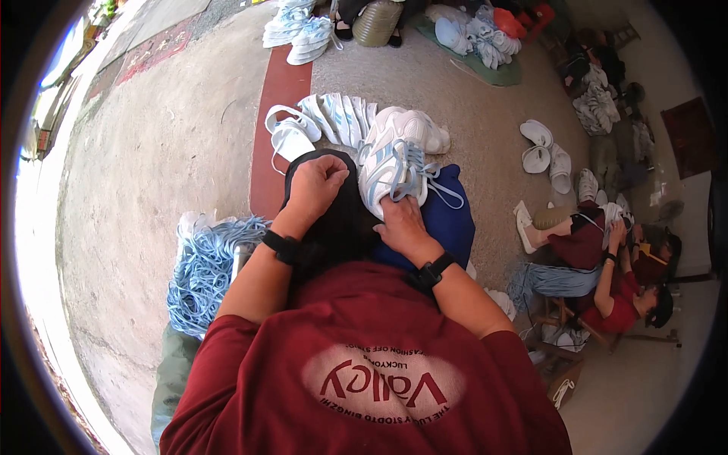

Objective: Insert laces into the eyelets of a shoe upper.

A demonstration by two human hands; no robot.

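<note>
A white sneaker [381, 176] with light blue stripes rests over my lap, its light blue laces [415, 171] threaded across the front and hanging in a loop on the right side. My right hand [404, 226] grips its near end, with some fingertips tucked inside the opening and out of sight. To the left, above the black cloth [327, 220] on my left leg, my left hand [318, 184] is closed with thumb and fingers pressed together; what the pinch holds, if anything, is too small to see. Blue fabric [453, 216] covers my right leg.
Beyond my knees stand a row of white shoes [341, 117] and a white slip-on shoe [292, 140]. A heap of light blue laces [205, 277] sits by my left elbow. More white shoes [537, 155] lie to the right, near a seated person [618, 299] in dark red.
</note>
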